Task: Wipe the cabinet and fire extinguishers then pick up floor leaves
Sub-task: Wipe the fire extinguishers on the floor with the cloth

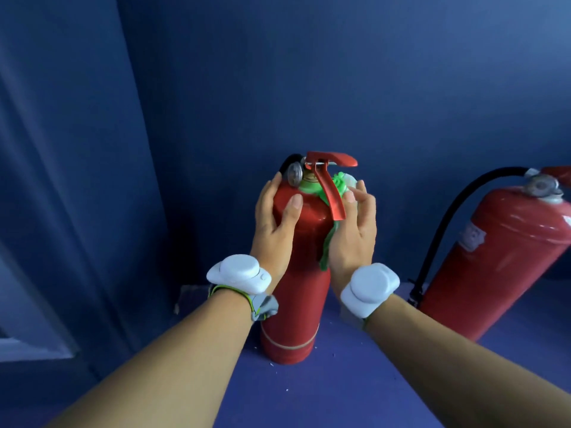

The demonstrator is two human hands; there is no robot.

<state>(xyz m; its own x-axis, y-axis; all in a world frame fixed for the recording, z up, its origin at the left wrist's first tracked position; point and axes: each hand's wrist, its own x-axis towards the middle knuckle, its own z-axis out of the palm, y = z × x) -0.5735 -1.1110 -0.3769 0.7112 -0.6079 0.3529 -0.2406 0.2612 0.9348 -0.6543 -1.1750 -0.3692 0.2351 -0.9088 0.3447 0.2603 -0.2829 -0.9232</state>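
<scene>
A red fire extinguisher [299, 291] stands upright on the blue floor in front of me, with a red lever handle and a small pressure gauge on top. My left hand [275, 223] grips its left shoulder, thumb across the front. My right hand [352, 230] presses a green cloth [327, 242] against the right side near the neck; the cloth wraps around the valve and hangs down under my palm. Both wrists carry white trackers.
A second red fire extinguisher [500, 261] with a black hose [445, 223] leans at the right. A dark blue wall [309, 72] stands close behind. A blue panel or door [61, 180] fills the left. Small white specks lie on the floor [355, 381].
</scene>
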